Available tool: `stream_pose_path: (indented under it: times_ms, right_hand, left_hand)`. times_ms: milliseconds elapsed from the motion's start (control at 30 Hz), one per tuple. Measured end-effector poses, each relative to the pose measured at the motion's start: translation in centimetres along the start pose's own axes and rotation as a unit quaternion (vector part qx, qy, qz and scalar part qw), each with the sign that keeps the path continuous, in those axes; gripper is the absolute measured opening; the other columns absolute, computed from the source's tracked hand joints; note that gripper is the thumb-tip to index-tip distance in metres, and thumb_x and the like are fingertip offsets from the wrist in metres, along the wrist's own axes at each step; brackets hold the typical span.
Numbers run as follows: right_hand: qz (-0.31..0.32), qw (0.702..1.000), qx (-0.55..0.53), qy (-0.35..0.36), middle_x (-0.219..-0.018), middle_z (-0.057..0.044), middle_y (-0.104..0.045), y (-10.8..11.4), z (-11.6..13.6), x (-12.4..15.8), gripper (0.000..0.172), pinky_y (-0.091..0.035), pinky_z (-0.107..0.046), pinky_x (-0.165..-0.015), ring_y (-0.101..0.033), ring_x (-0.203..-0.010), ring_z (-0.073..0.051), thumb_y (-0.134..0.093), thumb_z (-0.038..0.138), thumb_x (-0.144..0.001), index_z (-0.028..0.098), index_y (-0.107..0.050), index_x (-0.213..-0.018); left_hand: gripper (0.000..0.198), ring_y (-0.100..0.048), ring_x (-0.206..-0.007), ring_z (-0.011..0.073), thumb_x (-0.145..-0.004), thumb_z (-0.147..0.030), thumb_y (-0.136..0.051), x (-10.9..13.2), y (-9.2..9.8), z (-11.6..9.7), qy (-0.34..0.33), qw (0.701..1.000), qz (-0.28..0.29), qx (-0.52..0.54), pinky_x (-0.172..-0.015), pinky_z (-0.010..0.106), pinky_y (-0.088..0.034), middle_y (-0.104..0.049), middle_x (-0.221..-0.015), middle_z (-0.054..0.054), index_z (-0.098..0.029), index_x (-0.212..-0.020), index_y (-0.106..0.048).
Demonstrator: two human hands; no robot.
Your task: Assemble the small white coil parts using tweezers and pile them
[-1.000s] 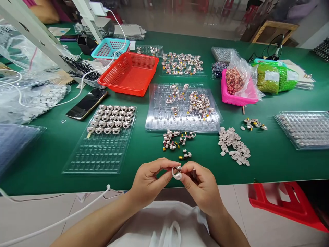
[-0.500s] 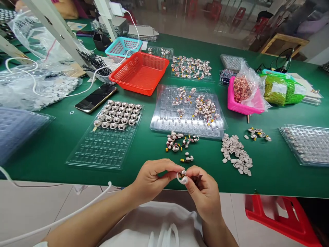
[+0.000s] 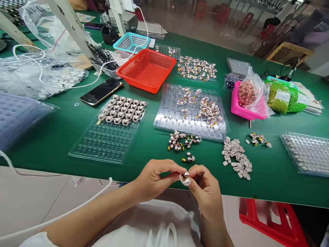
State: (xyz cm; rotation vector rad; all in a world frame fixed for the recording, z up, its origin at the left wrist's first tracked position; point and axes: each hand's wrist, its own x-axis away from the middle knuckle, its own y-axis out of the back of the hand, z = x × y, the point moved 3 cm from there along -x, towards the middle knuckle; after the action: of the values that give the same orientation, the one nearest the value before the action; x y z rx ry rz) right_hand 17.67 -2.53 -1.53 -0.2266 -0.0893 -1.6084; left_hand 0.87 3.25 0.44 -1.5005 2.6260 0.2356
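Observation:
Near the front table edge, my left hand (image 3: 156, 179) pinches one side of a small white ear-clip earbud (image 3: 185, 179), thumb and forefinger closed on it. Opposite, my right hand (image 3: 205, 192) grips the earbud's rounded, shiny end between thumb and fingers. A thin dark tool (image 3: 201, 176) also sticks out of the right hand; its kind is partly hidden by the fingers. Just beyond lie a loose earbud part (image 3: 189, 158) with a gold tab and a pile of similar parts (image 3: 177, 141). To the right is a heap of small pale covers (image 3: 238, 156).
A clear tray (image 3: 100, 144) at left carries rows of shiny earbud pieces. Farther back are another tray (image 3: 167, 120) with loose parts, a phone (image 3: 101, 92), a red basket (image 3: 147, 75) and a pink basket (image 3: 246, 111). A red stool (image 3: 277, 219) stands below right.
The camera view has shifted slightly, so the table's contents sit a little farther right. Both hands keep the earbud, which looks turned a little between the fingers.

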Motion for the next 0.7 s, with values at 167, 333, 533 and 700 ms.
stream_pose_path:
  times_ms: [167, 333, 533, 700]
  right_hand:
    - [0.031, 0.999, -0.004, -0.033, -0.070, 0.003, -0.054, -0.2, 0.3, -0.1, 0.024, -0.037, -0.022, -0.053, -0.045, -0.061, -0.011, -0.078, 0.036, -0.083, 0.021, -0.060, -0.089]
    - [0.075, 0.995, 0.068, -0.012, -0.072, 0.002, -0.056, -0.2, 0.8, -0.1, 0.020, -0.038, -0.023, -0.053, -0.047, -0.061, -0.012, -0.071, 0.037, -0.089, 0.021, -0.064, -0.097]
    - [0.043, 0.993, 0.102, 0.041, -0.080, -0.001, -0.062, -0.3, 0.9, -0.1, 0.011, -0.042, -0.022, -0.053, -0.052, -0.063, -0.012, -0.066, 0.032, -0.092, 0.023, -0.066, -0.098]
    - [0.005, 0.994, 0.047, 0.094, -0.083, 0.000, -0.063, -0.6, 0.7, 0.0, 0.010, -0.047, -0.022, -0.058, -0.057, -0.068, -0.012, -0.065, 0.025, -0.093, 0.025, -0.066, -0.103]
  left_hand:
    - [0.016, -0.071, -0.072, 0.0183, -0.085, -0.024, -0.070, 0.0, 0.2, -0.1, 0.145, 0.986, 0.042, 0.069, -0.068, 0.026, -0.056, -0.079, -0.082, 0.009, -0.012, -0.091, -0.078]
    - [0.017, -0.070, -0.074, 0.0190, -0.082, -0.022, -0.065, -0.3, 0.8, -0.6, 0.182, 0.980, 0.077, 0.004, -0.071, 0.027, -0.055, -0.078, -0.080, 0.008, -0.012, -0.088, -0.078]
    - [0.018, -0.069, -0.074, 0.0186, -0.082, -0.019, -0.063, -0.5, 1.1, -0.9, 0.170, 0.982, 0.079, -0.037, -0.070, 0.026, -0.055, -0.078, -0.080, 0.007, -0.013, -0.089, -0.079]
    - [0.020, -0.072, -0.084, 0.0211, -0.084, -0.024, -0.069, -0.3, 0.7, -0.5, 0.162, 0.984, 0.054, 0.053, -0.078, 0.029, -0.057, -0.079, -0.092, 0.009, -0.015, -0.098, -0.081]
